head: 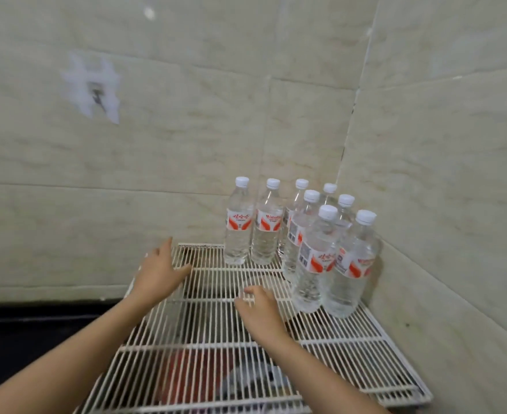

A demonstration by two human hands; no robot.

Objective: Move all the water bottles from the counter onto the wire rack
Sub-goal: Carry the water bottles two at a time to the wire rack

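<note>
**Eight bottles on the rack, both hands free**

The wire rack (344, 343) sits in the corner where two tiled walls meet; its white bars run away from you; the water bottles (313, 258) stand on it at about 1 o'clock from its middle, packed into that corner. You can count eight white caps; all eight bottles stand upright, close together, with red and white labels; two stand nearest you at the right, the others behind and to the left of them.

Your left hand (159, 273) is over the rack's far left edge, at about 10 o'clock; its fingers are spread and fairly straight, so the grip is released. Your right hand (261, 309) is near the rack's middle, just left of the nearest bottle but apart from it; its fingers bend loosely down towards the bars, with nothing in its grip; whether they touch the bars is blurred.

The dark table (22, 339) shows at 9 o'clock, left of the rack; red and grey shapes under the bars at 6 o'clock are too blurred to name; a white patch (92, 88) marks the wall at 11 o'clock.
</note>
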